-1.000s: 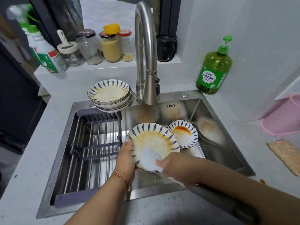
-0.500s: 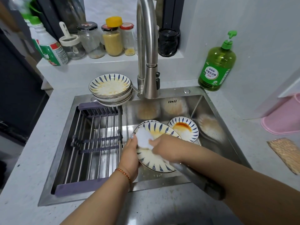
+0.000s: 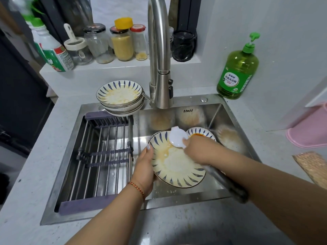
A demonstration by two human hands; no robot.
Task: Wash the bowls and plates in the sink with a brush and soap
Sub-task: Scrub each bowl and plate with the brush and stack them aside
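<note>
A white plate with blue petal marks and yellow smears (image 3: pixel 177 167) is tilted over the steel sink (image 3: pixel 194 193). My left hand (image 3: pixel 145 167) grips its left rim. My right hand (image 3: pixel 198 149) holds a white brush (image 3: pixel 177 137), whose head lies on the plate's far edge. Behind it in the sink lies a smaller plate with red sauce (image 3: pixel 201 133), partly hidden by my right hand. A stack of dirty bowls (image 3: pixel 120 98) stands at the sink's back left rim. A green soap bottle (image 3: pixel 238 73) stands on the counter at the back right.
The tall tap (image 3: pixel 159 68) rises behind the sink. A metal drying rack (image 3: pixel 100 156) fills the sink's left half. Jars (image 3: pixel 122 43) and a spray bottle (image 3: pixel 53 50) line the ledge. A pink tub (image 3: pixel 309 131) and a woven mat (image 3: pixel 313 167) lie at the right.
My right hand has moved the brush from the plate's near edge up across it to the far edge. The plate has tilted flatter. My left hand keeps its hold on the rim.
</note>
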